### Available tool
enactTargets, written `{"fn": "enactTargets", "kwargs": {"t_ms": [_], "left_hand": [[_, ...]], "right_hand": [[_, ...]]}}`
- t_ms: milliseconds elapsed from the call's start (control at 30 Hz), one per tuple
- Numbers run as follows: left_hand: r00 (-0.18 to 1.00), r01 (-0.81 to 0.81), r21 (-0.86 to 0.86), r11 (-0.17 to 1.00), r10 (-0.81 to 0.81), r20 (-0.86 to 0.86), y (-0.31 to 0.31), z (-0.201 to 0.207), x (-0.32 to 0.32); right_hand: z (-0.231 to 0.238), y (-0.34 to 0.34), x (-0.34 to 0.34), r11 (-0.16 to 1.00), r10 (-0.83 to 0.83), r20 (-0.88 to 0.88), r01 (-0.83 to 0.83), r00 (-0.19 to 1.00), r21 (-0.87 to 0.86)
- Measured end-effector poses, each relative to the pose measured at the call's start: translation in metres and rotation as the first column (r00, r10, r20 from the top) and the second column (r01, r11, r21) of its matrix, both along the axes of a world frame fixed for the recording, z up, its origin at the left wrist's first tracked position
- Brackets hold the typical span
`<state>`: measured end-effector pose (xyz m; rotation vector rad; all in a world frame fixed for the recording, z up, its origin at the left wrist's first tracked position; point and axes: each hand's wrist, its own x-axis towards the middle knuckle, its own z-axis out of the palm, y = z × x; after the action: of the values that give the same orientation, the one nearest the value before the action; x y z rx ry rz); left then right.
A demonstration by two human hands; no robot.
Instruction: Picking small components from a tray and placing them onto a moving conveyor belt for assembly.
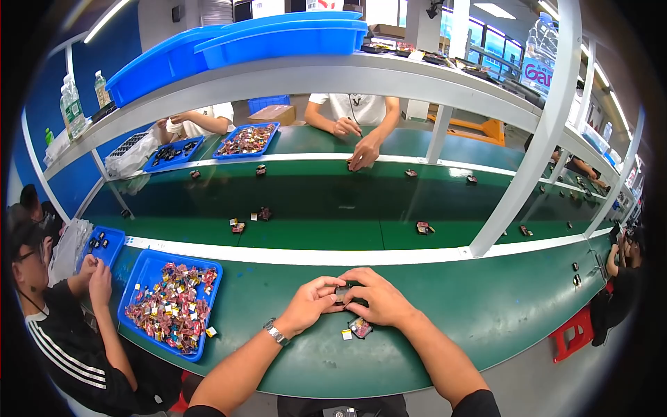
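Over the green table, my left hand and my right hand meet around a small dark rectangular housing with a greyish face. Fingers of both hands are closed on its sides and hide much of it. Just below the hands lies a small reddish electronic part with dark edges. Beside it is a small white and yellow piece, perhaps joined to it; I cannot tell. A metal watch is on my left wrist.
A blue tray heaped with small red, yellow and white parts stands left, near a seated person. Beyond a white rail, a green belt carries scattered parts. Another person works opposite. A white post and overhead shelf frame the area.
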<state>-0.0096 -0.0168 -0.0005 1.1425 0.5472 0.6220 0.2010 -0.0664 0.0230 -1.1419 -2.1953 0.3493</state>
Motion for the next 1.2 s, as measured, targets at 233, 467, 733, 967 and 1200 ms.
{"fn": "enactTargets", "kwargs": {"t_ms": [233, 467, 733, 967, 1200], "left_hand": [[1.0, -0.02, -0.011, 1.0, 0.02, 0.011, 0.003, -0.002, -0.001], [0.993, 0.099, 0.06, 0.993, -0.103, 0.054, 0.003, -0.005, -0.003], [0.996, 0.082, -0.014, 0.997, -0.082, 0.041, -0.001, 0.003, -0.002], [0.997, 0.034, -0.03, 0.999, -0.032, 0.071, 0.001, -0.004, 0.0], [0.993, 0.027, -0.075, 0.997, -0.018, 0.12, 0.001, -0.007, -0.001]], "right_hand": [[-0.004, 0.003, -0.001, 0.998, 0.01, -0.036, -0.008, 0.999, 0.061], [-0.011, -0.003, -0.01, 0.991, -0.124, -0.232, 0.109, 0.965, -0.076], [-0.003, -0.008, -0.009, 0.991, -0.058, -0.275, 0.023, 0.96, -0.13], [-0.008, -0.011, -0.019, 0.981, -0.191, -0.248, 0.19, 0.95, -0.03], [-0.01, -0.013, -0.025, 0.976, -0.213, -0.294, 0.218, 0.932, -0.017]]}}
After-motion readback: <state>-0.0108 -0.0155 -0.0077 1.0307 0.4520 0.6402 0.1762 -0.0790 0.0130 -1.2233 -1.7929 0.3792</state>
